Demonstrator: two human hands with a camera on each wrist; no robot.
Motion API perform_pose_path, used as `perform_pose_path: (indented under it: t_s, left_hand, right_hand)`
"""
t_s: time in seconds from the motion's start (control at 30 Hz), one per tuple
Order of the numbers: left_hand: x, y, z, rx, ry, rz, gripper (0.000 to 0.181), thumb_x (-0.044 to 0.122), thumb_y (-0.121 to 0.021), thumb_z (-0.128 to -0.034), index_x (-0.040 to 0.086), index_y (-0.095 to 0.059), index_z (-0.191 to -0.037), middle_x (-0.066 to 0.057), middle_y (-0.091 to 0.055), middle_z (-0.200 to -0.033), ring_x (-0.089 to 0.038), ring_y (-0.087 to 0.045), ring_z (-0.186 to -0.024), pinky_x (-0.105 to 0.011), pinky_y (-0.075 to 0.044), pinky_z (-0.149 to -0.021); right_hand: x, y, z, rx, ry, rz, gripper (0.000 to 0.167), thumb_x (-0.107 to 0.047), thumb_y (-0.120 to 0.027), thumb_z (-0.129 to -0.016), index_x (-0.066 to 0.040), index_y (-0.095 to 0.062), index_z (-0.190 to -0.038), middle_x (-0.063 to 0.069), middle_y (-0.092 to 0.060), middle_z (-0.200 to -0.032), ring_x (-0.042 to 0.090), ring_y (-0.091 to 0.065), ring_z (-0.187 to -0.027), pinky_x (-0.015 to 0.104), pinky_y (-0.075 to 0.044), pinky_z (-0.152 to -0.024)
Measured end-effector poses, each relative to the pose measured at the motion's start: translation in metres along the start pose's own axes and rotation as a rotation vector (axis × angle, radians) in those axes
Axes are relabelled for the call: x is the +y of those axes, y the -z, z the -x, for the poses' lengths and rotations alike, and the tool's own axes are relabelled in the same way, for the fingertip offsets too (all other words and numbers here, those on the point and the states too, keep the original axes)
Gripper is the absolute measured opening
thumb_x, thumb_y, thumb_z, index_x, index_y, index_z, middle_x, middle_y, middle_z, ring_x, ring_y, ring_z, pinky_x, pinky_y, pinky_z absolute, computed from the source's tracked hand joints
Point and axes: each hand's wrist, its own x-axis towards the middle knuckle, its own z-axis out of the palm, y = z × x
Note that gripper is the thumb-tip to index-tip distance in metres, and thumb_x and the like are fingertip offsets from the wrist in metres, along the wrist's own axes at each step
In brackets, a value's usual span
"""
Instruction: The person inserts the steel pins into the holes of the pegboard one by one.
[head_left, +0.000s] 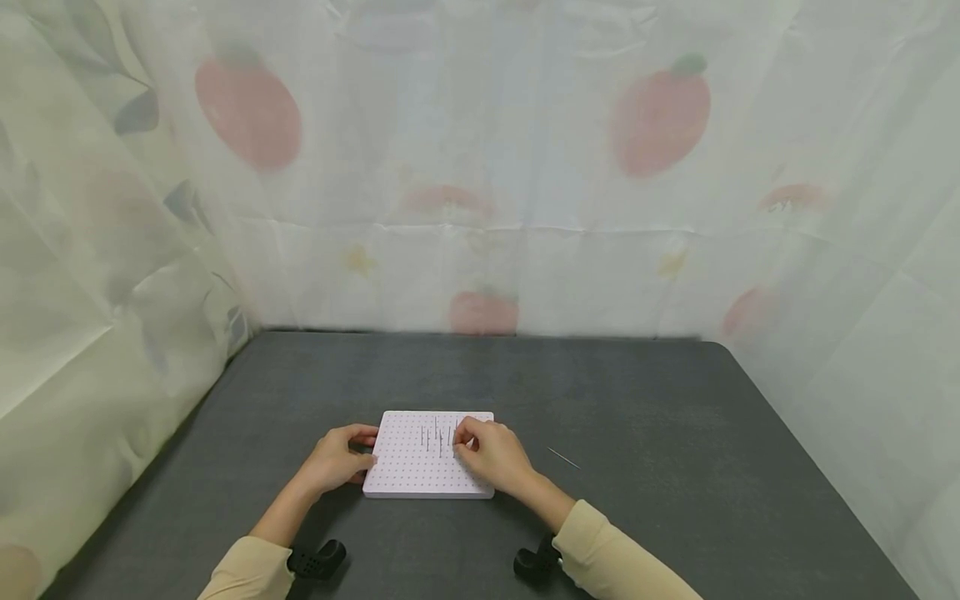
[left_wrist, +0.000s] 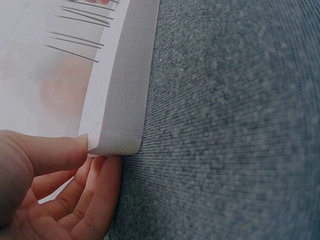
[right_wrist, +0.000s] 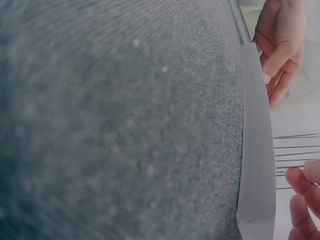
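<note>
A white board with rows of small holes (head_left: 405,477) lies flat on the dark table. Several thin metal pins (head_left: 428,439) stand upright in its middle and right part; in the left wrist view, the pins (left_wrist: 75,54) look like slim dark rods. My left hand (head_left: 336,458) grips the board's left edge, thumb on the top face and fingers against the side. Over the board's right part, my right hand (head_left: 497,455) pinches one thin pin between thumb and index finger, among the standing pins (right_wrist: 297,147). Its fingertips hide part of that pin.
To the right of the board, a single loose pin (head_left: 563,457) lies on the dark cloth-covered table (head_left: 637,500). A pale curtain with fruit prints (head_left: 555,275) hangs behind the table and along its sides. Black straps (head_left: 318,560) sit at both wrists.
</note>
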Motion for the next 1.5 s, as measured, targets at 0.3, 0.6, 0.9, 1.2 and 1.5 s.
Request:
perform_pose_path:
  t_s: [0.3,0.6,0.9,1.2,1.5]
  left_hand:
    - [0.001,0.000,0.000,0.003,-0.007,0.000,0.050,-0.002,-0.067,-0.0831,-0.006,-0.056,-0.131,-0.023,-0.062,-0.119,-0.016,-0.066,-0.083,-0.035,-0.060,-0.062]
    - [-0.001,-0.001,-0.001,0.008,0.000,-0.018,0.049,0.000,-0.068,-0.0831,-0.006,-0.056,-0.131,-0.022,-0.064,-0.119,-0.015,-0.065,-0.082,-0.034,-0.060,-0.062]
    - [0.001,0.000,0.000,0.007,-0.004,-0.027,0.049,-0.001,-0.067,-0.0829,-0.006,-0.056,-0.130,-0.023,-0.063,-0.120,-0.015,-0.065,-0.082,-0.034,-0.059,-0.062]
    - [0.000,0.000,-0.001,0.004,-0.005,-0.010,0.050,-0.002,-0.067,-0.0830,-0.007,-0.055,-0.131,-0.023,-0.063,-0.120,-0.015,-0.065,-0.082,-0.035,-0.060,-0.062]
    - [0.000,0.001,-0.001,0.004,0.001,-0.018,0.050,-0.001,-0.067,-0.0828,-0.006,-0.055,-0.131,-0.023,-0.063,-0.120,-0.015,-0.065,-0.083,-0.034,-0.059,-0.062]
  right_hand:
    - [0.001,-0.001,-0.001,-0.018,0.004,0.022,0.009,-0.013,-0.069,-0.086,-0.019,-0.065,-0.081,-0.006,-0.063,-0.067,-0.003,-0.047,-0.061,0.013,-0.035,-0.055]
    - [0.003,-0.001,0.001,-0.071,-0.014,0.031,0.005,-0.014,-0.070,-0.087,-0.018,-0.067,-0.085,-0.006,-0.066,-0.075,-0.002,-0.051,-0.066,0.013,-0.038,-0.058]
    - [0.005,0.009,0.002,-0.082,-0.006,0.049,0.005,-0.014,-0.071,-0.087,-0.018,-0.068,-0.087,-0.005,-0.068,-0.081,0.003,-0.057,-0.072,0.015,-0.042,-0.063]
    - [0.008,0.025,0.007,-0.070,0.029,0.047,0.007,-0.012,-0.070,-0.086,-0.016,-0.068,-0.090,-0.004,-0.069,-0.084,0.011,-0.065,-0.077,0.018,-0.047,-0.066]
    - [0.020,0.040,0.016,-0.088,0.013,0.054,0.008,-0.012,-0.070,-0.088,-0.017,-0.067,-0.094,-0.005,-0.069,-0.089,0.009,-0.064,-0.083,0.022,-0.051,-0.072]
